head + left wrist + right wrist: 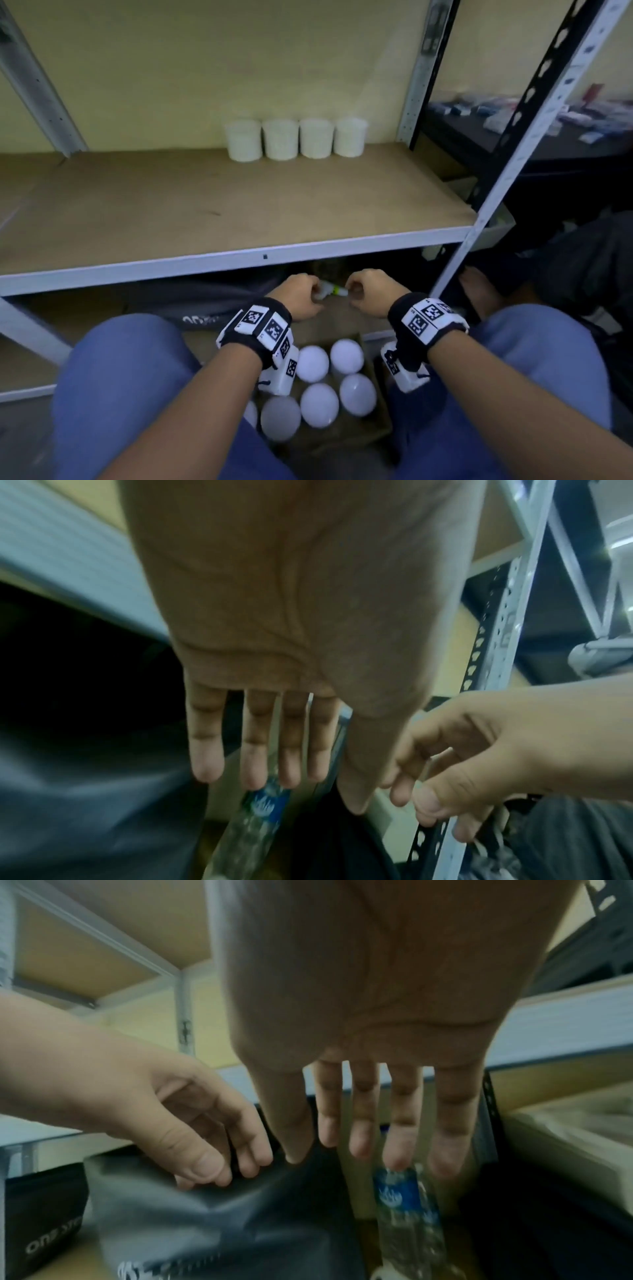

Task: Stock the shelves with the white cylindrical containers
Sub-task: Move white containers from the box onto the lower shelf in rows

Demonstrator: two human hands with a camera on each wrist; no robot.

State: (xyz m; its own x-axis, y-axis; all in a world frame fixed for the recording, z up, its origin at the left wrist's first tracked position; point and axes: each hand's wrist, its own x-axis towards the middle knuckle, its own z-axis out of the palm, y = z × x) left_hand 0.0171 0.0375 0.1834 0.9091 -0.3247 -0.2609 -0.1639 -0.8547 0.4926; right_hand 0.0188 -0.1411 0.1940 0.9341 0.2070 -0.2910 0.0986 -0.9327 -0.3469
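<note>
Several white cylindrical containers (296,138) stand in a row at the back of the brown shelf board (222,209). Several more, seen as round white lids (312,364), sit in a cardboard box (346,437) between my knees. My left hand (303,295) and right hand (368,291) hover close together just below the shelf's front edge, above the box. Both have relaxed, loosely curled fingers and hold nothing. The left wrist view shows the left hand (270,750) empty. In the right wrist view the right hand (366,1123) is empty too.
A clear water bottle with a blue label (399,1198) and green cap (337,291) lies under the shelf just beyond my fingers. A dark bag (205,303) lies to its left. A slanted perforated white post (513,164) rises on the right.
</note>
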